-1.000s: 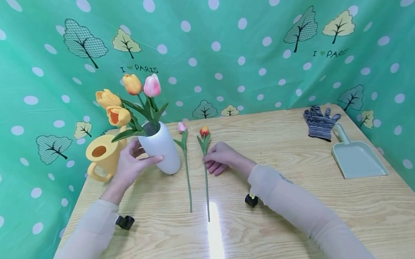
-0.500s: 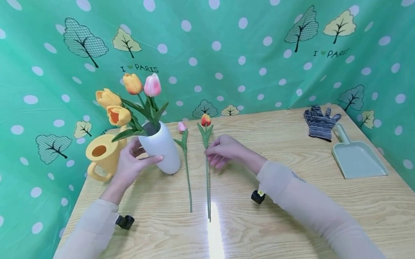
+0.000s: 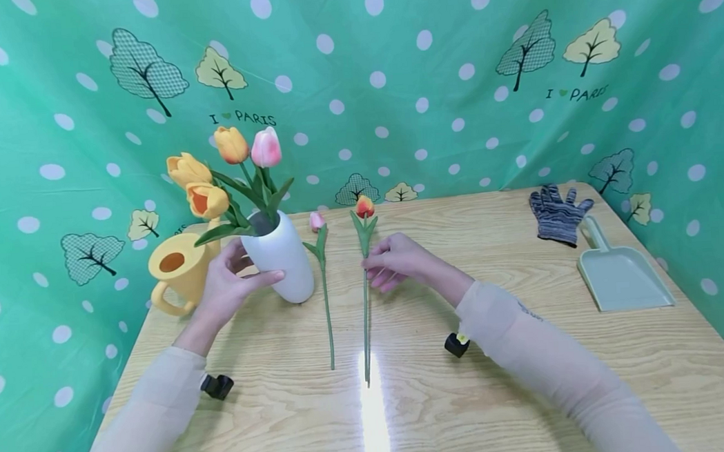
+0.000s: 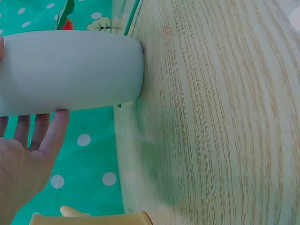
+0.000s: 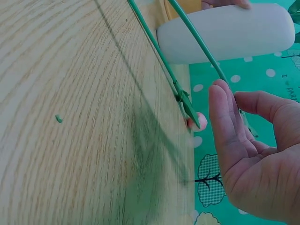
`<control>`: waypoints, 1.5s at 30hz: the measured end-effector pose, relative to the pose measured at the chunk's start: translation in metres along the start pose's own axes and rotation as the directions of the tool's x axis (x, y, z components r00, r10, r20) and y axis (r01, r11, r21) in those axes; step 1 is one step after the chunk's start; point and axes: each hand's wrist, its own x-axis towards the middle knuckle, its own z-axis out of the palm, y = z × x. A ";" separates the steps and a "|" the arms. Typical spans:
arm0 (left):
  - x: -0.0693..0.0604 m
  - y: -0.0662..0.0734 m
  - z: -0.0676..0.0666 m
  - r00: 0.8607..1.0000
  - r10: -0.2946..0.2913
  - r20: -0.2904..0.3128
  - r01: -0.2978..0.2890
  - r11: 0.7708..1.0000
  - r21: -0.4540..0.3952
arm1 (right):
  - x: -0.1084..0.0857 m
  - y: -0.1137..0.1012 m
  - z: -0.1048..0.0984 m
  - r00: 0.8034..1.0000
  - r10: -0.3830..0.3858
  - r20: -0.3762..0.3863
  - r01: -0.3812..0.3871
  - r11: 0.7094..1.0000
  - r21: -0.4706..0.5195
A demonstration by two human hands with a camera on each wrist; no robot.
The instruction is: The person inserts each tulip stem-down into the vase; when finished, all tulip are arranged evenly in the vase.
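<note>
My left hand (image 3: pixel 228 284) grips a white vase (image 3: pixel 290 268), thumb along its front, in the head view; the left wrist view shows fingers on the vase's side. The vase holds two yellow tulips (image 3: pixel 198 184), an orange tulip (image 3: pixel 231 145) and a pink tulip (image 3: pixel 266 147). Between thumb and fingers, my right hand (image 3: pixel 397 262) pinches the stem of a red-orange tulip (image 3: pixel 364 206). Its bloom end is raised off the table, and the right wrist view shows the stem (image 5: pixel 199 42) apart from its shadow. Left of it, a smaller pink tulip (image 3: pixel 317 222) lies on the wood.
A yellow watering can (image 3: pixel 181 268) stands behind my left hand. At the right lie a striped grey glove (image 3: pixel 560 215) and a pale green dustpan (image 3: pixel 626 279) on the wooden table (image 3: pixel 504 411). A green polka-dot cloth (image 3: pixel 411 15) hangs behind.
My right hand has lifted the red-orange tulip's bloom end off the table and shifted slightly right and away. The left hand and vase have stayed still.
</note>
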 end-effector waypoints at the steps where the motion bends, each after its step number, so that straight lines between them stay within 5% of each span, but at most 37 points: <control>1: 0.000 0.000 0.000 1.000 -0.002 0.001 0.002 1.000 -0.003 | 0.000 0.000 0.000 1.000 0.000 -0.001 0.000 1.000 0.003; 19: 0.000 0.001 0.001 1.000 0.021 0.007 -0.021 1.000 -0.008 | -0.015 -0.002 -0.008 0.995 -0.065 -0.079 0.075 0.989 0.127; 30: 0.000 0.001 0.000 1.000 0.002 0.007 -0.002 1.000 -0.010 | -0.031 -0.014 -0.021 0.982 -0.160 -0.105 0.187 0.915 0.358; 38: -0.001 0.003 0.000 1.000 0.001 0.007 -0.001 1.000 -0.011 | -0.045 -0.019 -0.029 0.960 -0.241 -0.144 0.279 0.869 0.408; 45: 0.000 0.001 0.000 1.000 0.010 0.006 -0.010 1.000 -0.004 | -0.054 -0.016 -0.037 0.947 -0.278 -0.159 0.319 0.858 0.403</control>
